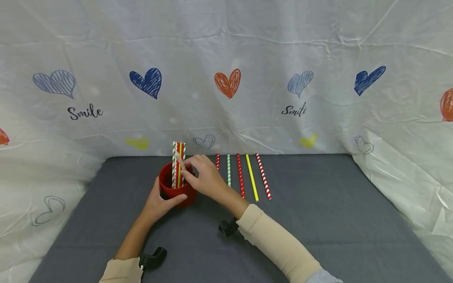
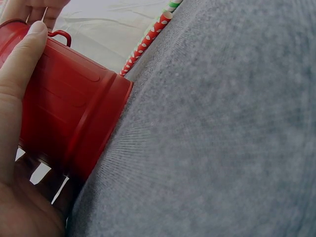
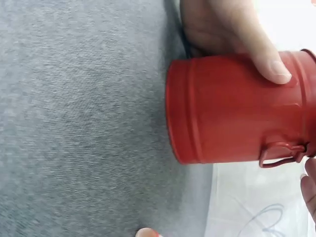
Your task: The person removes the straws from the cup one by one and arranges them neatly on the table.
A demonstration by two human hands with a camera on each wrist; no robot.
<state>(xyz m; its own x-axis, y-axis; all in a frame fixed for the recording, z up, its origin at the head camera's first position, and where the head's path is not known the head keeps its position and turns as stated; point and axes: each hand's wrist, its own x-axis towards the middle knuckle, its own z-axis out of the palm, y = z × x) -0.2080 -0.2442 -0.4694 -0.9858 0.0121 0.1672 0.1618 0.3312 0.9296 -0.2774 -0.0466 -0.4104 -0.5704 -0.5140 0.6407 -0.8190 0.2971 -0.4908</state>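
My left hand (image 1: 159, 202) grips a small red metal pail (image 1: 190, 196) from its left side, thumb lying across the front. The pail stands upright on the grey cloth, and a small wire handle (image 3: 281, 153) shows on its side in the right wrist view. Several patterned paper straws (image 1: 178, 167) in green, red and white stand in it, leaning against the far rim. Above the right part of the rim, my right hand (image 1: 207, 175) pinches a pale pinkish straw (image 1: 180, 161) between thumb and fingers. Its lower end is hidden by the hand.
To the right of the pail lies a row of straws: a red dotted straw (image 1: 240, 177), a green striped straw (image 1: 229, 171), a yellow straw (image 1: 252, 179) and a red striped straw (image 1: 263, 177) among them. A white printed curtain (image 1: 262, 51) hangs behind the grey table (image 1: 336, 208).
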